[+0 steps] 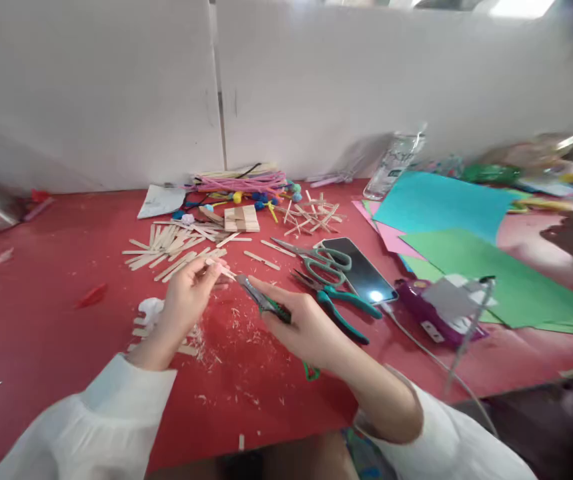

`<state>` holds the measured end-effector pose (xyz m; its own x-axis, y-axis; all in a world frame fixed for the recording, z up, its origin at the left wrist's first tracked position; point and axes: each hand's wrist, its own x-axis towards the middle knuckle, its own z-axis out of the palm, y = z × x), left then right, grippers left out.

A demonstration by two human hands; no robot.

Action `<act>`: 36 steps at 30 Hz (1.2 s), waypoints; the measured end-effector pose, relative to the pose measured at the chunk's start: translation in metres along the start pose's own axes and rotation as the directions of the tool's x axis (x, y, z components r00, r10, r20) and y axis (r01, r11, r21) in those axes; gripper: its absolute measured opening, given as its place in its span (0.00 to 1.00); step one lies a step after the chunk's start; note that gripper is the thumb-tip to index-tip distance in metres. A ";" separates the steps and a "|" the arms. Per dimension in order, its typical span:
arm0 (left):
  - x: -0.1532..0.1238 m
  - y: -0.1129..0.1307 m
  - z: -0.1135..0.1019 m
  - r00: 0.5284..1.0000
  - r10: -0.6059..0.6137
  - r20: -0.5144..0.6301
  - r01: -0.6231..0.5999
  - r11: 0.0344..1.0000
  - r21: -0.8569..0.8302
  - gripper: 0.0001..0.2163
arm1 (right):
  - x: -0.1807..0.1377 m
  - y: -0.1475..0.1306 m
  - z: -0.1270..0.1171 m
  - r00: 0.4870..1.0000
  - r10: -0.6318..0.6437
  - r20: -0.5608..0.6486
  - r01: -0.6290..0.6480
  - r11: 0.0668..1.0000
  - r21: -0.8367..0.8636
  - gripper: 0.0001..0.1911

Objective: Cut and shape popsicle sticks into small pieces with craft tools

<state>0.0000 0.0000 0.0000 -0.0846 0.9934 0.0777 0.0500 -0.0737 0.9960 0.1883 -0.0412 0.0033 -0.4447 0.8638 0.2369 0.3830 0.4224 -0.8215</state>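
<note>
My left hand pinches a small wooden craft stick between thumb and fingers. In my right hand is a green and grey utility knife, its tip beside the stick's right end; whether they touch, I cannot tell. Thin wood shavings are scattered on the red table below both hands. A heap of loose craft sticks lies just beyond my left hand. Partly behind my left wrist are a white crumpled piece and several more sticks.
Right of the knife lie scissors, teal-handled pliers and a phone on a cable. Behind are a stick bundle, pink pipe cleaners and a clear bottle. Green paper and a purple packet sit farther right.
</note>
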 end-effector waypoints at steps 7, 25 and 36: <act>-0.011 0.007 0.003 0.997 0.011 -0.079 -0.020 0.992 -0.123 0.11 | 0.000 0.002 0.000 0.994 -0.095 -0.057 0.090 0.992 -0.084 0.30; -0.014 0.010 0.005 0.994 -0.105 -0.007 0.104 0.991 -0.087 0.13 | 0.003 0.002 -0.002 0.981 0.191 -0.022 -0.184 0.967 0.175 0.29; -0.018 0.007 0.008 0.909 -0.238 0.343 0.268 0.962 -0.044 0.17 | 0.009 -0.006 -0.003 0.918 0.352 -0.181 -0.220 0.835 0.504 0.16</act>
<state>0.0098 -0.0182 0.0050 0.2525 0.9505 -0.1809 -0.0185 0.1917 0.9813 0.1841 -0.0350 0.0119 -0.1273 0.9916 0.0226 0.0099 0.0240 -0.9997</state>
